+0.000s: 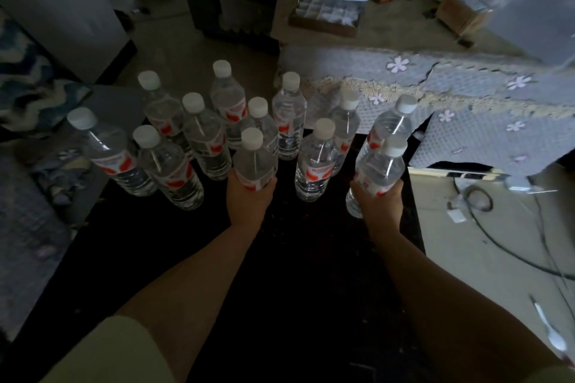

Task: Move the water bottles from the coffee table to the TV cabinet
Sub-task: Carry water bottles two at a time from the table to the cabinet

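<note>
Left hand (249, 196) and right hand (378, 202) each grip one water bottle (253, 158), fingers curled round its lower body, among the cluster standing on the dark table (311, 258); lift straight up — neighbours stand close; keep both upright.

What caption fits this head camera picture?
Left hand and right hand each grip a water bottle among others on the dark table.

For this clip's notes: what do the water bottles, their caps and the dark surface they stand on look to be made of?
The bottle in the left hand, the left-hand bottle, looks like clear thin plastic: glossy, see-through, with a red and white label. Its cap looks like opaque white plastic, matte. The dark tabletop appears black and smooth with faint specks; whether glass, stone or lacquer cannot be told in this dim light.
</note>
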{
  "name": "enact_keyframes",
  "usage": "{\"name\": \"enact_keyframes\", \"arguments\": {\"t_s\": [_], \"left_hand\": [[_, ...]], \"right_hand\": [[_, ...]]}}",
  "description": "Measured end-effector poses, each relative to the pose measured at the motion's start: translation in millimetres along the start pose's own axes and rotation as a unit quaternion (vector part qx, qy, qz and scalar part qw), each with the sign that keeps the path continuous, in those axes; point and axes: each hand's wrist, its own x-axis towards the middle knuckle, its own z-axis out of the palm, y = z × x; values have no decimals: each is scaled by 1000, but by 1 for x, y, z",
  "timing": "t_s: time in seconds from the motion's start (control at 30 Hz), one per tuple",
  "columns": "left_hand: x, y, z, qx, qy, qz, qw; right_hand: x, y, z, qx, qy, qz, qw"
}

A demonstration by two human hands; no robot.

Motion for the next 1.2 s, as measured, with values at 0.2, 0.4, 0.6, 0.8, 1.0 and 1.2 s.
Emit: {"name": "enact_keyframes", "arguments": {"t_s": [0.2, 0.4, 0.6, 0.8, 1.0, 1.2], "left_hand": [[-20, 3, -16, 44, -59, 6, 997], [-70, 13, -23, 115, -115, -16, 987], [-121, 31, -18, 225, -167, -52, 959], [-160, 46, -10, 250, -195, -67, 946], [-176, 52, 1, 238, -225, -47, 944], [-193, 53, 15, 227, -295, 3, 928]], "right_hand": [[-14, 2, -12, -53, -30, -24, 998], [-45, 9, -39, -116, -62, -55, 990], [-73, 7, -76, -194, -108, -85, 971], [-94, 18, -116, -217, -111, -75, 967], [-107, 29, -147, -214, -78, -45, 973], [-131, 44, -185, -196, 8, 14, 980]]}}
